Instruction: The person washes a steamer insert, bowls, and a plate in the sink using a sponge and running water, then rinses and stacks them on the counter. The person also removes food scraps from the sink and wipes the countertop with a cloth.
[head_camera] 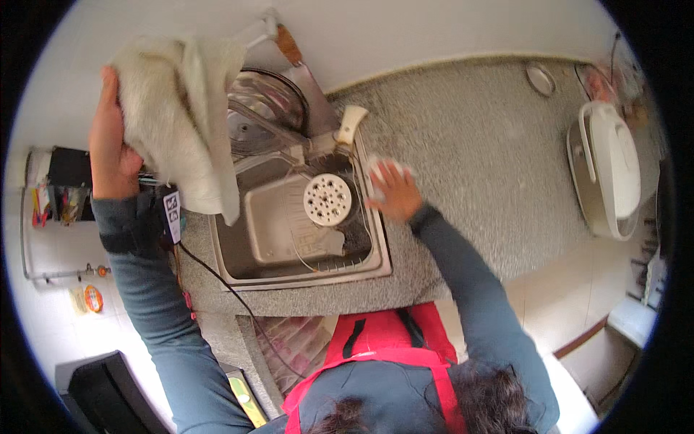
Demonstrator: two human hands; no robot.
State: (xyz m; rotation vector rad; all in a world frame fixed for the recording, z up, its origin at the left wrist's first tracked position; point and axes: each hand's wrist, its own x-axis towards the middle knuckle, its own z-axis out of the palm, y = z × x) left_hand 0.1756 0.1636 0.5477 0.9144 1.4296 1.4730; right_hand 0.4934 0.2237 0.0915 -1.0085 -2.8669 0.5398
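My left hand (111, 144) is raised at the upper left, gripping a pale, off-white cloth (171, 119) that hangs in folds over the sink's left side. On the grey speckled countertop (482, 146), just right of the sink, my right hand (398, 192) presses down on a white, crumpled thing, likely a cloth (379, 165); blur and the fingers hide most of it. Between my hands lies the steel sink (303, 282). A round white perforated disc (327, 199) and a shallow rectangular tray (265, 217) sit inside it.
Behind the faucet (265, 120) stand a round lid (265, 92) and a wooden-handled broad blade (317, 103). A cream handle (352, 123) juts over the sink's back right corner. A white appliance (612, 168) and a small metal dish (540, 79) are farther right. A black cable (238, 298) hangs from my left wrist.
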